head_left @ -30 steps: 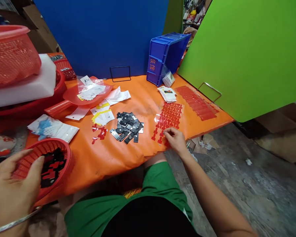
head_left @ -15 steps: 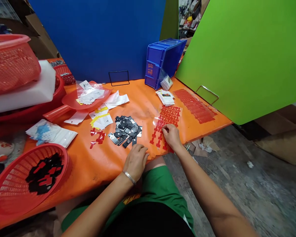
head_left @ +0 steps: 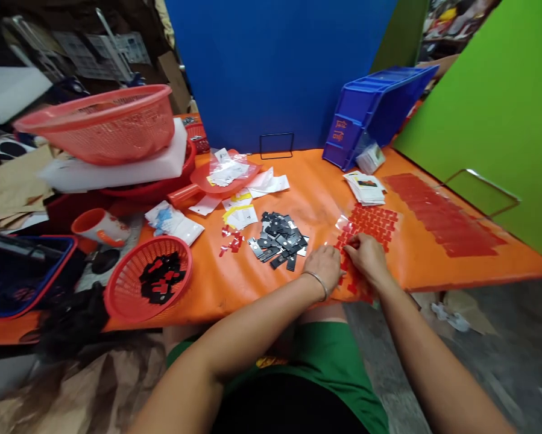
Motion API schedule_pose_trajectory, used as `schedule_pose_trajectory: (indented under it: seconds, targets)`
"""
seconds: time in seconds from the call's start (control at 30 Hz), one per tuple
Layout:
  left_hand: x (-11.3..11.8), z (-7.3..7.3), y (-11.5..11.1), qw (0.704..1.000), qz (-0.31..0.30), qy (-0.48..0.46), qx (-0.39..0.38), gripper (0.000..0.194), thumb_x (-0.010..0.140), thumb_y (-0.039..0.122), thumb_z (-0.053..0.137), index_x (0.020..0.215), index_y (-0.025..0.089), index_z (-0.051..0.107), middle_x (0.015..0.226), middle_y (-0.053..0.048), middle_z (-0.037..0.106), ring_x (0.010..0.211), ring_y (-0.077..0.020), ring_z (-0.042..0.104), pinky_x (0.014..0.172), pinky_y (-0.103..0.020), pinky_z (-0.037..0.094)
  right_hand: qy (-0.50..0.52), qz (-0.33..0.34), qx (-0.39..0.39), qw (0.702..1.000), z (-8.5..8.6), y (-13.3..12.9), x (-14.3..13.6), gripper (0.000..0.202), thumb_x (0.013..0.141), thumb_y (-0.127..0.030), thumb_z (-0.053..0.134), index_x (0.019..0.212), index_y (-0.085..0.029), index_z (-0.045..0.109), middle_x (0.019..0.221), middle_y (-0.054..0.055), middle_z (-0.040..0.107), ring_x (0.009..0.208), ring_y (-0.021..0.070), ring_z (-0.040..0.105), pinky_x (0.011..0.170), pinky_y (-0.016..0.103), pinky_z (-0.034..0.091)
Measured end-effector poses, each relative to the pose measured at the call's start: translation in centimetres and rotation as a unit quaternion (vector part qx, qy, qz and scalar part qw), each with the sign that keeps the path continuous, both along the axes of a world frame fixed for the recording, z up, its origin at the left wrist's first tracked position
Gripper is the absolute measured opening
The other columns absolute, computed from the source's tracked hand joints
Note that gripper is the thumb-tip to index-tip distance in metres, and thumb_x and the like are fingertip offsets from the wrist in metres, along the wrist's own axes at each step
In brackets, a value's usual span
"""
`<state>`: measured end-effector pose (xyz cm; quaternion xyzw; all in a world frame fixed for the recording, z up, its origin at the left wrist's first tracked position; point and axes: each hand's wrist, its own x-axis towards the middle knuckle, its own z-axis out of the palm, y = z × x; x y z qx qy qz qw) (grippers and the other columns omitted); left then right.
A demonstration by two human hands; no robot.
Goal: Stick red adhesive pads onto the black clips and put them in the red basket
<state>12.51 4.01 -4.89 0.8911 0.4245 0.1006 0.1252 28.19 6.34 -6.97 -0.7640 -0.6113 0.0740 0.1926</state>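
Observation:
A clear sheet of red T-shaped stickers (head_left: pixel 374 222) lies on the orange tabletop in front of me. My right hand (head_left: pixel 366 258) is over its lower left part, thumb and forefinger pinched together; what is between them is too small to make out. Close on its left, my left hand (head_left: pixel 324 268) rests palm down, fingers stretched toward the sheet's left edge. Beside that hand is a heap of flat black and silvery metal pieces (head_left: pixel 280 236). Several loose red stickers (head_left: pixel 233 241) lie left of the heap.
A red basket (head_left: pixel 117 295) with black and red pieces stands left, near a mug (head_left: pixel 101 228). Behind are a red dustpan (head_left: pixel 243 184) with papers and stacked baskets (head_left: pixel 130 135). A blue crate (head_left: pixel 338 135), cards (head_left: pixel 365 191) and more red sheets (head_left: pixel 438 214) are at right.
The view has turned left, so things appear farther right. My left hand has moved from below the metal heap to the sticker sheet's edge, close to my right hand, which stays at the sheet.

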Motion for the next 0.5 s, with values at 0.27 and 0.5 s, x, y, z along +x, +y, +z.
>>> schedule_pose_trajectory:
  seconds: [0.27,0.5]
  targets:
    - [0.4,-0.1,0.7,0.999,0.005,0.031,0.032,0.053,0.086,0.054,0.042,0.112,0.009,0.053,0.107,-0.011,0.054,0.098,-0.0246,0.047,0.078,-0.034,0.039,-0.034,-0.001,0.087,0.996,-1.5,-0.9,-0.8,0.021,0.074,-0.026,0.05,0.073,-0.015,0.067,0.076,0.011,0.063,0.072,0.0242,0.056,0.066,0.034,0.041]
    - [0.2,-0.3,1.0,0.999,0.007,0.036,0.037,0.056,0.084,0.057,0.041,0.111,0.01,0.053,0.107,-0.011,0.053,0.097,-0.025,0.047,0.079,-0.035,0.039,0.022,0.027,0.15,0.988,-1.3,-1.7,-1.0,0.009,0.073,-0.026,0.049,0.068,-0.019,0.053,0.073,0.007,0.057,0.074,0.0221,0.052,0.071,0.035,0.042]
